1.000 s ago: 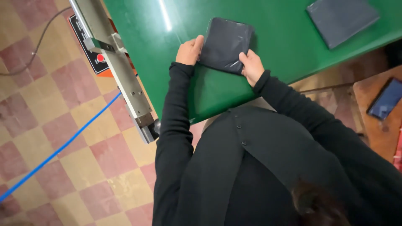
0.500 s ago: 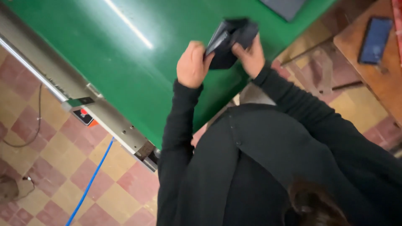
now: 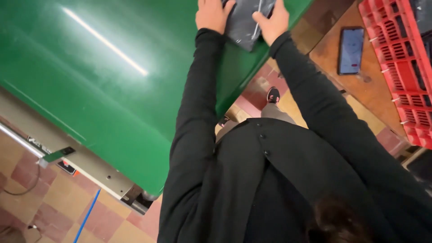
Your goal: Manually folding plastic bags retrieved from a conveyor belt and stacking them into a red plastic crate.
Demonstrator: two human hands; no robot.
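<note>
A dark grey plastic-wrapped flat package [image 3: 245, 24] lies at the near edge of the green table surface [image 3: 112, 76], partly cut off by the top of the frame. My left hand [image 3: 212, 14] presses on its left side and my right hand [image 3: 272, 21] rests on its right side, fingers spread over the wrap. Both arms are in black sleeves and reach forward over the table edge.
A metal rail [image 3: 67, 155] runs along the table's left side. To the right stands a brown wooden stand [image 3: 360, 85] with a phone [image 3: 350, 49] on it, next to a red plastic crate [image 3: 400, 54]. A checkered tile floor [image 3: 49, 211] and a blue line [image 3: 85, 218] lie below.
The package was lifted and folded in both hands half a second ago; now it lies flat on the green table under both hands. The view has swung to the left.
</note>
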